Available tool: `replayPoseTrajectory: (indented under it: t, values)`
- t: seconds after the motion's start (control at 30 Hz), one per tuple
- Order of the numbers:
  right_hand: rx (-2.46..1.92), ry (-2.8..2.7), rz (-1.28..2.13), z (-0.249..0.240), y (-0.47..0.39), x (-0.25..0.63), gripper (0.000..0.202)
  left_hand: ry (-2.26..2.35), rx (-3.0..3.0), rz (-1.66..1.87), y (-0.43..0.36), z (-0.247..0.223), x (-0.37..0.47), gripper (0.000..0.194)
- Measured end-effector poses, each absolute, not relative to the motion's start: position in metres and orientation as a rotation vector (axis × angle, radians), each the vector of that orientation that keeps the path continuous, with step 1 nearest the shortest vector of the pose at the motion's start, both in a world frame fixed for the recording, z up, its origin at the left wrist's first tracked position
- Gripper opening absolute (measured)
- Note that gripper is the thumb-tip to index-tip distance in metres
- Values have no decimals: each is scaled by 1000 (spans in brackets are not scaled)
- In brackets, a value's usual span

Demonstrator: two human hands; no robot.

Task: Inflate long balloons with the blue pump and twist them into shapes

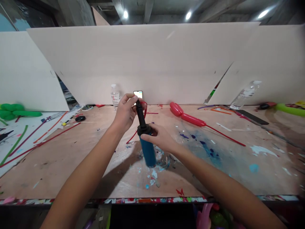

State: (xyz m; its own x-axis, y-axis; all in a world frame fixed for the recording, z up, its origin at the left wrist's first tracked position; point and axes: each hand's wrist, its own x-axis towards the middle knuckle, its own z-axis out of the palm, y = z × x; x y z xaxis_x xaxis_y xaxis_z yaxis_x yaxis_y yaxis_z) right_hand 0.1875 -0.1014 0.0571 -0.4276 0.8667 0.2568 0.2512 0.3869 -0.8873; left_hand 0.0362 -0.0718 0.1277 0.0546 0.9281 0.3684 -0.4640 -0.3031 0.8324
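A blue hand pump (147,151) with a black top is held at a slight tilt over the middle of the table. My left hand (126,111) pinches at the pump's black nozzle end, where a thin red balloon (145,109) hangs down behind the pump. The balloon's exact place on the nozzle is hidden by my fingers. My right hand (160,136) is wrapped round the pump's black collar, with the thumb across the front. To the right lies a partly inflated red balloon (193,120) with a thin uninflated tail.
A bottle (115,97) and a lit phone (138,94) stand against the white board (143,63). Another bottle (245,95) leans at the right. Uninflated balloons and a green balloon shape (11,111) lie at the left. Paint marks the wooden table (78,162).
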Motion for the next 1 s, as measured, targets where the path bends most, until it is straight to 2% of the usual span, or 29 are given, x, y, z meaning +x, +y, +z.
replayPoseTrajectory:
  t: [0.17,0.3,0.43,0.67,1.0]
  values:
    - [-912,-2037,996,93,-90,191,31,549,1163,1513,-73,131,62,29]
    - [-867,-1949,672,120,-70,202,35,557,1173,1589,-64,130,70,28]
    - [-828,-1892,438,127,-55,201,32,608,1113,1701,-48,126,71,27]
    - [-755,-1911,399,138,-32,197,20,595,1031,1537,-29,107,76,20]
    - [-748,-1952,456,129,-10,216,11,582,859,1444,-28,97,88,20]
